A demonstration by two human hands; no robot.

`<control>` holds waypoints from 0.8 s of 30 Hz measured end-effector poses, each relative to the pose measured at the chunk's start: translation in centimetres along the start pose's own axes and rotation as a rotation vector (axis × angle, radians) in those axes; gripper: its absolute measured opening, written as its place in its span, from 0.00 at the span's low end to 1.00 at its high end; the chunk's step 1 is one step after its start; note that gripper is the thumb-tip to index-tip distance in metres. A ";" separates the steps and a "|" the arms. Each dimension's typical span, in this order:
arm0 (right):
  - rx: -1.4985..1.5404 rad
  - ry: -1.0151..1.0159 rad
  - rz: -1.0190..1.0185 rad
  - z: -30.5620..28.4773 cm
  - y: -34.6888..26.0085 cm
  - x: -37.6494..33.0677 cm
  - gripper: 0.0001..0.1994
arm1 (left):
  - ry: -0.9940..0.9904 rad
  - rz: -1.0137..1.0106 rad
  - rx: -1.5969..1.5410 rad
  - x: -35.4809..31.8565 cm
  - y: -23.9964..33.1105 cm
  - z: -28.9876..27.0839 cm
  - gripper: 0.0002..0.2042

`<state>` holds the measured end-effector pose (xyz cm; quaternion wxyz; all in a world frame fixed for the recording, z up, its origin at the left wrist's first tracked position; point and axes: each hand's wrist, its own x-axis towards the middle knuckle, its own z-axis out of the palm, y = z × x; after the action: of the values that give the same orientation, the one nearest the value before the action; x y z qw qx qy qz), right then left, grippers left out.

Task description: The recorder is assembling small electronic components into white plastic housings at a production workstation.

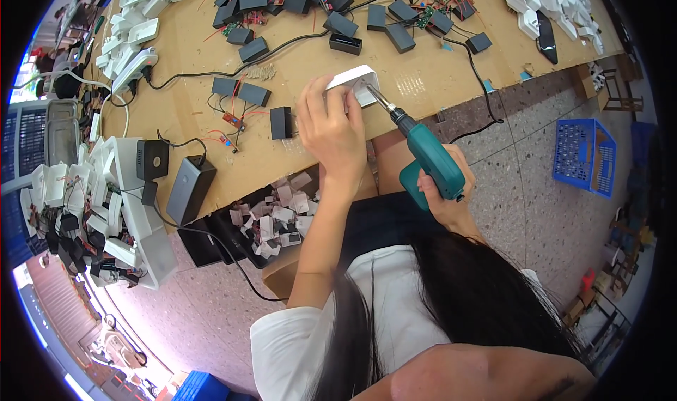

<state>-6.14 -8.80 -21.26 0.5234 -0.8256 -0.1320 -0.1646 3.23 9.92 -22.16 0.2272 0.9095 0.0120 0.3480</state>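
Observation:
A white plastic housing [362, 75] is tilted up at the table's near edge, gripped by my left hand [331, 129] with the fingers bent round its left side. My right hand [450, 193] is wrapped round the handle of a green electric screwdriver [431, 158]. The screwdriver's metal tip reaches into the open side of the housing; whether a screw sits at the tip is too small to tell. Just left of my left hand stands a small black box [281, 122]. Two more black boxes [254, 94] with thin wires and small circuit boards lie farther left.
Black boxes, red wires and circuit boards pile up at the back [296, 4]. White housings lie at the back left [141, 31] and back right [557, 6]. A white bin [151, 249] stands at left. Below the table is a tray of white pieces [278, 217]. A blue crate [584, 158] rests on the floor.

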 end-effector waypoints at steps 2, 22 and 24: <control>0.018 -0.004 0.020 -0.2 -0.1 -0.6 0.12 | 0.001 -0.001 -0.003 -0.1 -0.1 -0.3 0.06; 0.218 0.052 0.221 -8.1 -3.0 -5.5 0.10 | -0.431 0.870 -0.030 -2.4 1.9 -8.6 0.13; 0.191 0.050 0.204 -8.4 -3.2 -5.2 0.10 | -0.354 0.522 -0.205 -2.0 3.1 -8.6 0.14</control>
<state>-13.19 -15.31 -17.44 0.6168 -0.7767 -0.0491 -0.1179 -4.13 10.29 -16.49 0.2191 0.9006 -0.2963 0.2304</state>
